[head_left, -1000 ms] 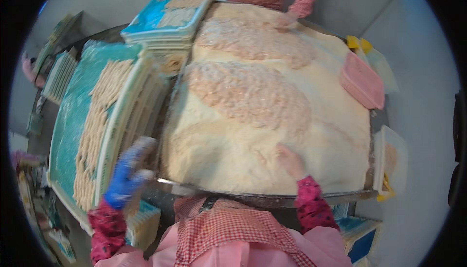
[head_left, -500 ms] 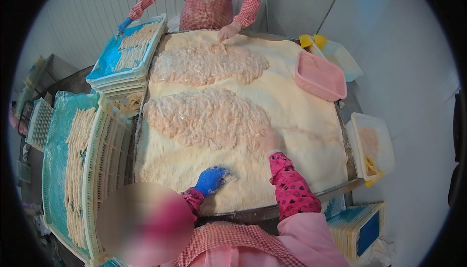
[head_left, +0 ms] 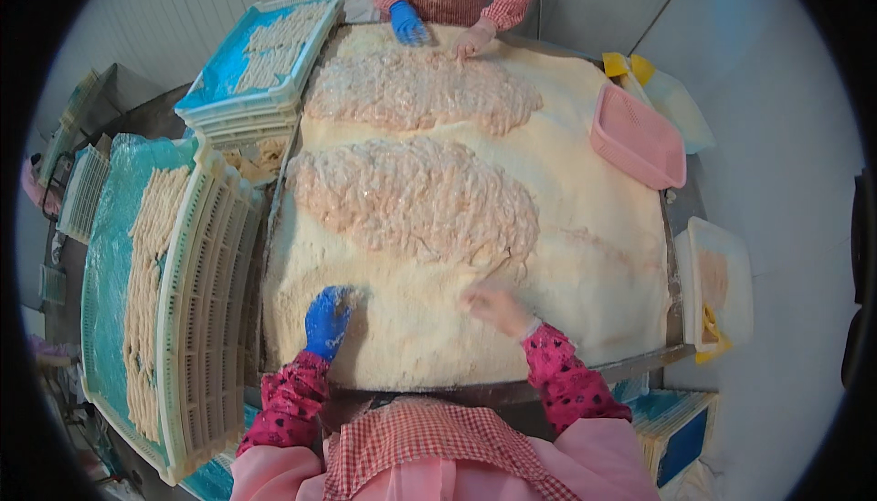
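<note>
1. While the left hand (head_left: 327, 321), in a blue glove, is low over the pale powder (head_left: 411, 341) on the near left of the counter (head_left: 639, 364), its fingers are partly turned from view, and I cannot tell whether they are closed.
2. The right hand (head_left: 498, 307) is bent inward over the powder, just below the near heap of raw meat strips (head_left: 416, 200); its fingers look curled, but whether they grip anything cannot be told.
3. That heap lies across the middle of the powder, glossy and pinkish, with a far heap of raw meat strips (head_left: 420, 90) beyond it.
4. Across the counter, a co-worker's blue-gloved hand (head_left: 408, 24) and other hand (head_left: 475, 39) are near the far heap.
5. On the left is a stack of perforated trays (head_left: 215, 318), its top one lined with a teal sheet (head_left: 108, 291) bearing coated strips (head_left: 144, 318).
6. Behind it is a second stack with a blue-lined top tray.
7. A pink basket (head_left: 639, 140) sits tilted at the right edge, and a translucent tub (head_left: 734, 291) is nearer the wearer.
</note>
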{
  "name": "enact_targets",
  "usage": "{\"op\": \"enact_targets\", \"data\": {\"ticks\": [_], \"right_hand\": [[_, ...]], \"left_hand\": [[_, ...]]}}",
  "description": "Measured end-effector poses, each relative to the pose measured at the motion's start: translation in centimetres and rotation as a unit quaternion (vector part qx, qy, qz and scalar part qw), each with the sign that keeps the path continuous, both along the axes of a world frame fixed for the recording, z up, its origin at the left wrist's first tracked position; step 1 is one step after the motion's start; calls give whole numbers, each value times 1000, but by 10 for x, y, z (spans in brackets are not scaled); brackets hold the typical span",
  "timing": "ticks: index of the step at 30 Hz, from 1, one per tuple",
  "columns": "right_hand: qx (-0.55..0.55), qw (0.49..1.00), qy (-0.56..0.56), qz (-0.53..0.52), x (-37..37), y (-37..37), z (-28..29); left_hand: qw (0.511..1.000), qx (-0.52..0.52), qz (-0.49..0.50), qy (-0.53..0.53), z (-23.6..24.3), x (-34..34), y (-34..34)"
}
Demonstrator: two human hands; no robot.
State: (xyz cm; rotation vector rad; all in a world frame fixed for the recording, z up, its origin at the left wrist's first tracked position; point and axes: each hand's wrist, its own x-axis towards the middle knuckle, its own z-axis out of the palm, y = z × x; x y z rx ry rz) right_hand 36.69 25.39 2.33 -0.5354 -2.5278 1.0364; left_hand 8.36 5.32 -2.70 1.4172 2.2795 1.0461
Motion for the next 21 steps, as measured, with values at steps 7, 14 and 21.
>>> {"op": "enact_targets", "data": {"ticks": [7, 14, 21], "right_hand": [[-170, 906, -41, -386, 16, -49, -23], [-167, 975, 17, -148, -37, -80, -11], [103, 941, -86, -310, -63, -8, -23]], "left_hand": [[995, 6, -79, -68, -5, 47, 28], [993, 54, -83, 70, 7, 27, 37], [902, 59, -410, 119, 41, 57, 36]]}}
